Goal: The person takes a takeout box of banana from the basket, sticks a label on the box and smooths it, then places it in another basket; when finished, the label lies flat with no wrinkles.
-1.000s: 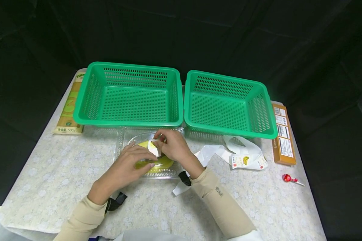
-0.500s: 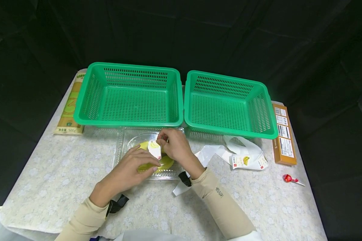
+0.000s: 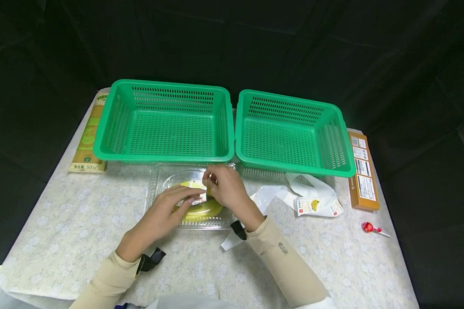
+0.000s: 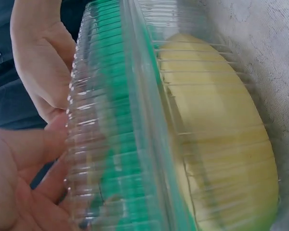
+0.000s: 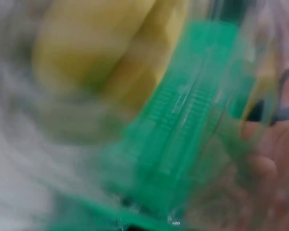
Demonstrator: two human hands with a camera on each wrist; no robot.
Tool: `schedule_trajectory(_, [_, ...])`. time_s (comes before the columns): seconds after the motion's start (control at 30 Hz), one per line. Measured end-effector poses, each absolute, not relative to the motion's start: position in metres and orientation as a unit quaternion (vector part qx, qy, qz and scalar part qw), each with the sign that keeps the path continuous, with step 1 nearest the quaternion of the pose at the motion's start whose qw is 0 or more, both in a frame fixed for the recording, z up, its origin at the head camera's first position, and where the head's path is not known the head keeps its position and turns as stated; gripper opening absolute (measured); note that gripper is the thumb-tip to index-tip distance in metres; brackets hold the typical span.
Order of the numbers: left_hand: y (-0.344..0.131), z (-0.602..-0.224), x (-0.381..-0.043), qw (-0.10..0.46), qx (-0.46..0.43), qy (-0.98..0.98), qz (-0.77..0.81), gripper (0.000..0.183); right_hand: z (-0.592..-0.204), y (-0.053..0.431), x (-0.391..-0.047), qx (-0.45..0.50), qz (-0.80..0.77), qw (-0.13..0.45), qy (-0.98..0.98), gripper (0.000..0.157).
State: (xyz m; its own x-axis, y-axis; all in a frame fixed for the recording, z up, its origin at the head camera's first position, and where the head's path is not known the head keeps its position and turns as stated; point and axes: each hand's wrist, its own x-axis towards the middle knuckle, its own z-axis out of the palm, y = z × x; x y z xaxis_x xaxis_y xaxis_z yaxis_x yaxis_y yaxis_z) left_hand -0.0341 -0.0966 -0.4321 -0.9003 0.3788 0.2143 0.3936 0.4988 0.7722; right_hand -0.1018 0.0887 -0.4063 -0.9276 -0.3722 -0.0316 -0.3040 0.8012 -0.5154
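My left hand (image 3: 164,211) lies palm-down with its fingers mostly straight, reaching over a small white paper label printed with yellow bananas (image 3: 197,184). My right hand (image 3: 228,189) is bent at the label's right edge, thumb and fingers drawn together; the right wrist view is blurred, so I cannot tell whether those fingertips pinch the label or only sit against it.

The label lies on top of a clear plastic box with ridged sides (image 3: 214,223), directly in front of me on the table. Through the plastic I see plump, curved yellow fruit (image 3: 203,211), and from my left wrist it fills much of the view behind the ribbed wall.

Beige fabric sleeves (image 3: 290,262) cover my forearms, and a black strap (image 3: 237,229) shows at each wrist. Under my right wrist runs a long white strip of banana-printed labels (image 3: 315,207), looped and folded over on itself to the right.

Beyond the box, two green slotted plastic baskets stand side by side, one on the left (image 3: 170,133) and one on the right (image 3: 280,141). A flat yellow-green packet (image 3: 88,137) lies beside the left one; an orange carton with white stickers (image 3: 363,171) lies beside the right one, with a red-wrapped lollipop (image 3: 368,227) nearer me on the pale floral tablecloth (image 3: 62,240).
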Motion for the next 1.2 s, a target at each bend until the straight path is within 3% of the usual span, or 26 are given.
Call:
schedule_trajectory(0.1, [-0.096, -0.435, -0.036, 0.021, -0.210, -0.871, -0.443, 0.032, -0.404, 0.090, -0.095, -0.184, -0.237, 0.051, 0.952, 0.004])
schedule_trajectory(0.23, [-0.094, -0.438, -0.039, 0.031, -0.206, -0.895, -0.394, 0.029, -0.403, 0.092, -0.082, -0.191, -0.227, 0.054, 0.953, 0.012])
schedule_trajectory(0.57, [-0.090, -0.441, -0.041, 0.012, -0.205, -0.929, -0.308, 0.044, -0.413, 0.095, -0.056, -0.208, -0.239, 0.036, 0.948, 0.049])
schedule_trajectory(1.2, [-0.094, -0.438, -0.045, -0.043, -0.201, -0.930, -0.305, 0.052, -0.414, 0.101, -0.058, -0.216, -0.214, 0.019, 0.953, 0.043])
